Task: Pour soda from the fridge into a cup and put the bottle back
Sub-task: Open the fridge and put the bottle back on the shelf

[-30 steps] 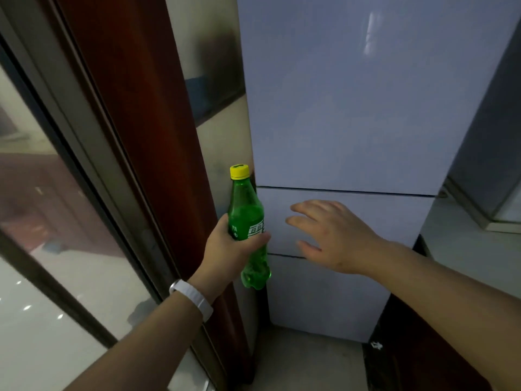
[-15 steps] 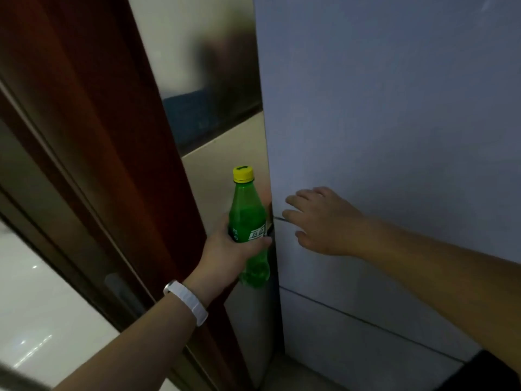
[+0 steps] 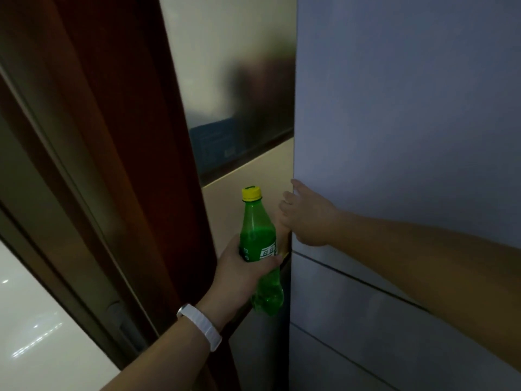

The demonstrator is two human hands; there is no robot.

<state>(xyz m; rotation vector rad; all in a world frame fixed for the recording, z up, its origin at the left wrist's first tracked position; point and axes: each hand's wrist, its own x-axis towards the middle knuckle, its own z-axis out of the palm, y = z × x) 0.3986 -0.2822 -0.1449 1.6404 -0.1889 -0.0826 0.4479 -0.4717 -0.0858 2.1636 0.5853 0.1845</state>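
A green soda bottle (image 3: 259, 244) with a yellow cap stands upright in my left hand (image 3: 239, 273), which grips it around the label. A white band sits on that wrist. The pale blue-grey fridge (image 3: 408, 108) fills the right side, its doors shut. My right hand (image 3: 307, 218) is on the left edge of the upper fridge door, just above the seam to the drawer below, fingers curled around the edge. The bottle is right beside that edge. No cup is in view.
A dark red-brown door frame (image 3: 135, 165) and a sliding glass door (image 3: 42, 320) stand at the left. A beige wall (image 3: 225, 66) lies in the narrow gap between frame and fridge. Lower fridge drawers (image 3: 366, 320) are below my right arm.
My right hand went from hovering flat before the drawer to the upper door's left edge, fingers now hooked around it. The view has closed in on the fridge; the bottle stays held upright.
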